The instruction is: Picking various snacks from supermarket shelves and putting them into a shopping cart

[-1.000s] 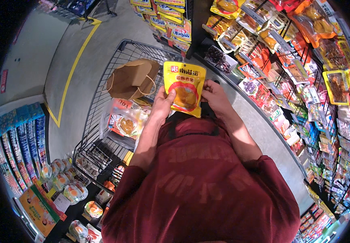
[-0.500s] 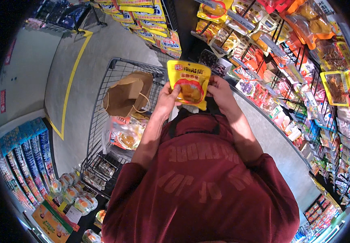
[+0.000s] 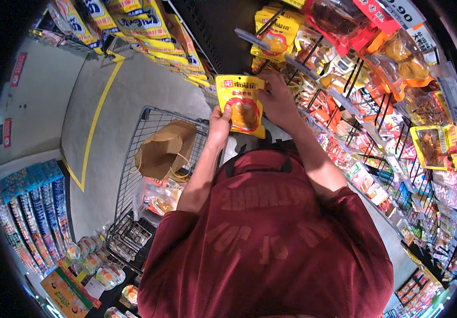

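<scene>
A yellow snack pouch (image 3: pixel 240 104) with a hang hole at its top and a red-edged picture of brown food on its front is held up before me. Around its lower left edge my left hand (image 3: pixel 221 123) is closed, the thumb lying over the front. At the upper right edge is my right hand (image 3: pixel 279 100), in shadow, its fingers bent against the pouch; their tips are partly hidden. Just beyond that hand, more yellow pouches (image 3: pixel 277 33) hang on the rack.
To my left stands a wire shopping cart (image 3: pixel 128 164) holding a brown paper bag (image 3: pixel 166 148) and a clear-wrapped package (image 3: pixel 159 199). Hooks and price-tag rails of a snack rack (image 3: pixel 339 100) stick out on the right. Yellow packets (image 3: pixel 144 32) hang ahead. Packed food cups (image 3: pixel 109 273) sit lower left.
The pouch has shifted slightly left and stands straighter. My right hand has moved up along its edge. The racks ahead and to the right appear closer.
</scene>
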Tool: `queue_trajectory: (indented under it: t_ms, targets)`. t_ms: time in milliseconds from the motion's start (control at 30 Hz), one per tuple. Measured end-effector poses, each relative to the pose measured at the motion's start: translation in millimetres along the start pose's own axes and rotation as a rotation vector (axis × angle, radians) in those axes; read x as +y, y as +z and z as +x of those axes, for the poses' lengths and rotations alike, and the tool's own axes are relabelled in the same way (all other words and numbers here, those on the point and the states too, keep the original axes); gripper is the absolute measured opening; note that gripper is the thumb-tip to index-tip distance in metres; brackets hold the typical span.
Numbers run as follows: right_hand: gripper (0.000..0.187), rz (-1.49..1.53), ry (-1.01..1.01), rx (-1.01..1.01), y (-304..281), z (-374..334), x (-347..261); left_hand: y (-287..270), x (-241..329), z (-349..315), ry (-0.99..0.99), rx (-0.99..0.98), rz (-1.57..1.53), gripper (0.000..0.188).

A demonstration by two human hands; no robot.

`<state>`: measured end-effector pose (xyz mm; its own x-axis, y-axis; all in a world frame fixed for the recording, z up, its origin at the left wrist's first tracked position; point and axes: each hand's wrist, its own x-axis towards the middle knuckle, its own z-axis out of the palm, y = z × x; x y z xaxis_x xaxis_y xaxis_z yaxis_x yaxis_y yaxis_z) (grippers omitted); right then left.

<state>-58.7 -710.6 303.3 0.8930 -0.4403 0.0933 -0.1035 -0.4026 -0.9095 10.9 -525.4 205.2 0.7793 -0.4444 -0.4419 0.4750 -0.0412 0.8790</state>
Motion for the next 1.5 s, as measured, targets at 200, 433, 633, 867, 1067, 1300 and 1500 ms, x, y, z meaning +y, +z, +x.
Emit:
queue_trajectory:
  t_ms: [200,433,633,867,1067,1300,1500]
  targets:
    - [0.048,-0.148,-0.086,0.080,-0.6,36.1,7.3,23.7,-5.3,48.9,0.082,0.047,-0.025,0.022]
    - [0.053,-0.222,-0.194,0.020,-10.1,57.1,19.5,44.8,10.0,88.2,0.142,0.080,0.026,0.026]
    - [0.057,-0.357,-0.134,-0.024,-14.5,51.4,-1.6,56.3,16.7,105.4,0.171,0.046,0.005,0.025]
    - [0.062,-0.462,-0.252,0.155,-4.7,44.6,-8.9,55.7,18.7,126.2,0.258,-0.018,-0.008,0.020]
    - [0.066,-0.497,-0.243,0.192,-3.6,39.0,-11.8,53.7,21.1,134.4,0.278,-0.082,-0.083,0.019]
    - [0.061,-0.426,-0.220,0.166,-14.4,40.1,-23.1,54.0,41.4,124.4,0.354,-0.037,0.067,0.018]
    - [0.057,-0.300,-0.261,0.114,-15.3,42.3,-15.9,51.5,41.0,118.3,0.322,0.026,0.161,0.018]
